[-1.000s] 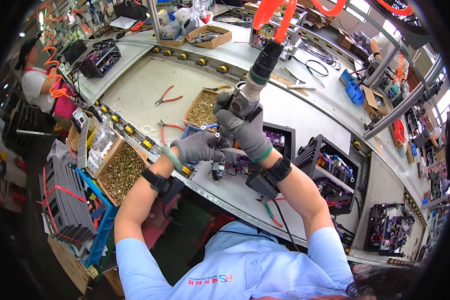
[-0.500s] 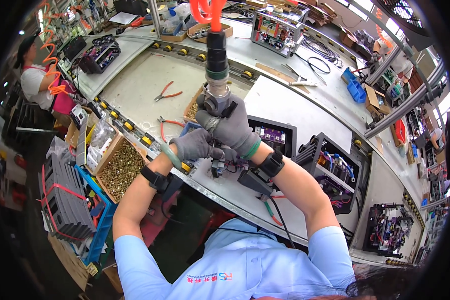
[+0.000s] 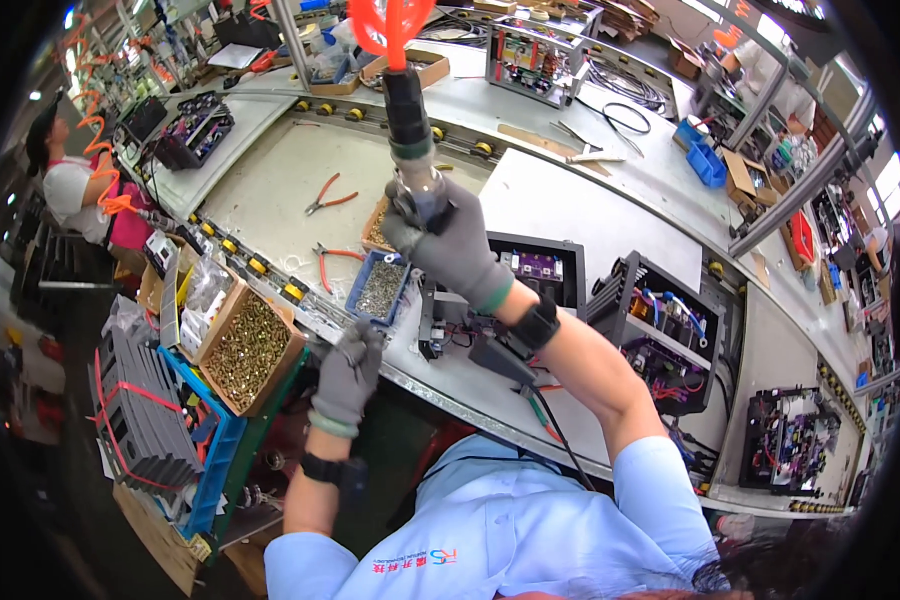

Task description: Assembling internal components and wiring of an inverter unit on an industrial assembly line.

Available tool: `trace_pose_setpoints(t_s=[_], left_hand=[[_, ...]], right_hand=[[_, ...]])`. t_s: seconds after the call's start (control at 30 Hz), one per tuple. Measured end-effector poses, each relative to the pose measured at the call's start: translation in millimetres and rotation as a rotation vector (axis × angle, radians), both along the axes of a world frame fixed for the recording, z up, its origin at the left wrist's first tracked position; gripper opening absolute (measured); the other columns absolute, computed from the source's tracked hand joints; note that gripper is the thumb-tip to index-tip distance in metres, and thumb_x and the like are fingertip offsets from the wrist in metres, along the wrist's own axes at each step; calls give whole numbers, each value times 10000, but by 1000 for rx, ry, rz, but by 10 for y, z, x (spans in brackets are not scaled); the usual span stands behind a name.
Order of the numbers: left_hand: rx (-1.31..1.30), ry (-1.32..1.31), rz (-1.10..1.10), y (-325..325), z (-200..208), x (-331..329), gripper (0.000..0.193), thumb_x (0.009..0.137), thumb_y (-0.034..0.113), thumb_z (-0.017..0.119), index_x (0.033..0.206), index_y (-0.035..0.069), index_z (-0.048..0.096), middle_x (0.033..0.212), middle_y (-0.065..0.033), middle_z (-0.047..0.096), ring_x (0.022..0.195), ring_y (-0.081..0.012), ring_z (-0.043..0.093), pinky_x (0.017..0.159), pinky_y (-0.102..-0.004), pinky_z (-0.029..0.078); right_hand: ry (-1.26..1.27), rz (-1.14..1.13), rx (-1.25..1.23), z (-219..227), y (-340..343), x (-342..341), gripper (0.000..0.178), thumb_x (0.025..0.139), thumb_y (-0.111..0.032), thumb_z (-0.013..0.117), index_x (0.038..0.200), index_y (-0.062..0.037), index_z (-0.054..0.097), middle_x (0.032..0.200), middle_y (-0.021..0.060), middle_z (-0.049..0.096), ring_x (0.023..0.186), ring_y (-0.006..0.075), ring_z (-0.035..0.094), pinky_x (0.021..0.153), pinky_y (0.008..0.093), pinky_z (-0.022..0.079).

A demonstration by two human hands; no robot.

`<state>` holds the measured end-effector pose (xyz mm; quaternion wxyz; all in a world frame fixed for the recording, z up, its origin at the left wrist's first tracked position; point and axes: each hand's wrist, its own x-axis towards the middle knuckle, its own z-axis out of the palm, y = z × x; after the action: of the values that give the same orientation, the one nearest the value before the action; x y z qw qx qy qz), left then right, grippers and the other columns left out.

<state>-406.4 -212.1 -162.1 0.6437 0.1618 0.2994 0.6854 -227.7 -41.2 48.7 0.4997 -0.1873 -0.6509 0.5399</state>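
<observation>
My right hand (image 3: 450, 245), in a grey glove, is wrapped round an air screwdriver (image 3: 415, 150) with a black and silver body, held upright over the bench. An orange coiled hose rises from its top. Its tip is hidden behind the hand. Close below stands an open black housing (image 3: 565, 262) with a purple circuit board. A black bracket with wires (image 3: 432, 325) sits beside it. My left hand (image 3: 348, 372), gloved too, is at the bench's front edge with its fingers bunched together; whatever they may hold cannot be made out. Nearest it is a blue tray of small screws (image 3: 380, 287).
A cardboard box of brass-coloured fasteners (image 3: 245, 350) stands at left, beside stacked grey panels (image 3: 145, 410). Two orange-handled cutters (image 3: 332, 195) lie on the bench. At right are another open black unit (image 3: 665, 325) and a circuit assembly (image 3: 792, 440). A co-worker (image 3: 80, 185) is at far left.
My left hand has left the right hand's side and moved down and left to the bench edge, uncovering the blue tray. The right hand still grips the screwdriver, slightly further left in view.
</observation>
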Motion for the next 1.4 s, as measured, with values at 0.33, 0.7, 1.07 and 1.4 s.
trace_pose_setpoints(t_s=[0.33,0.7,1.07,1.4], left_hand=[[-146,-483,-361,-102,839,1544,312,1002,-22,453,1307,-4,514,1218,-184,608,1151,-271,626,1008,-305,543],[-270,-252,-844,193,770,2639,303,1017,142,533,1308,58,535,1095,-77,646,823,-143,647,663,-217,558],[-67,244,-829,186,1144,2580,298,1035,236,528,1269,55,566,1034,-64,683,727,-75,639,537,-172,445],[-107,105,-727,340,1234,2651,242,1033,273,537,1155,75,605,930,-12,693,666,-68,641,466,-188,416]], right_hand=[[374,168,-298,73,-857,1322,369,844,-44,695,1170,-108,534,1023,45,550,878,124,552,699,290,500],[502,-441,-137,-271,-1688,2627,457,816,-179,829,1185,-104,571,957,60,580,755,148,572,599,322,504],[652,-341,-160,-289,-1653,2748,449,867,-143,769,1253,-161,542,1075,38,586,886,146,578,722,340,506],[739,-485,-18,-136,-1603,2727,438,797,-156,744,1213,-124,608,963,55,613,778,171,603,671,345,495]])
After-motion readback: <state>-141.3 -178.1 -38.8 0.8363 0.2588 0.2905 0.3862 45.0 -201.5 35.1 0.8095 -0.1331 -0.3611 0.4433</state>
